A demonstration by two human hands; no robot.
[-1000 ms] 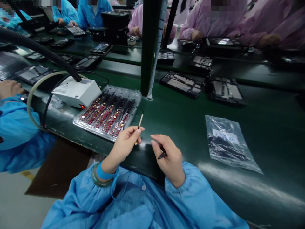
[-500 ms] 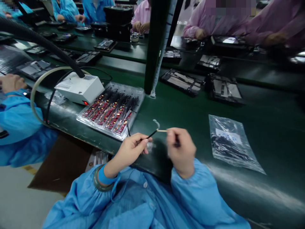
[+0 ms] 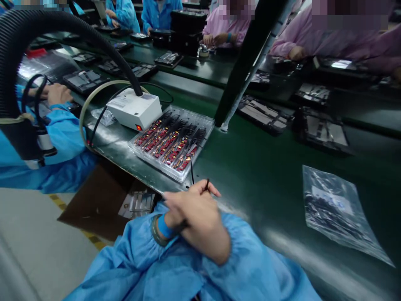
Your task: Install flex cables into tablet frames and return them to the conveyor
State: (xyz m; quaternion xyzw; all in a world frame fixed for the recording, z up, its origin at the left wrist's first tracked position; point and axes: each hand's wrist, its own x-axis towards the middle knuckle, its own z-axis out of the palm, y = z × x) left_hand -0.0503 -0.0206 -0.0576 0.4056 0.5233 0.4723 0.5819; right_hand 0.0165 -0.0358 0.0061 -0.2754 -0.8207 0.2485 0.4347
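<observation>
My left hand (image 3: 203, 188) is closed on a thin black cable (image 3: 207, 184) near the front edge of the bench. Part of that cable rises in a dark strand beside the tray. My right hand (image 3: 202, 217) crosses over the left wrist, blurred, and covers much of the left hand. Its fingers point left and look closed, with a dark thin thing showing under them that I cannot make out. Just beyond both hands lies a clear plastic tray (image 3: 177, 174) holding rows of small red circuit boards (image 3: 163, 140) with black leads.
A white box (image 3: 134, 109) with a lit red switch and a thick black hose (image 3: 72, 25) stands left of the tray. A dark post (image 3: 247, 62) rises behind it. A clear bag (image 3: 335, 205) of black parts lies right. Co-workers' hands (image 3: 59, 94) are at left and across the bench.
My right hand has swung left from the cable's end and across my left wrist. A pale strip stretched between the hands no longer shows. The view has turned left.
</observation>
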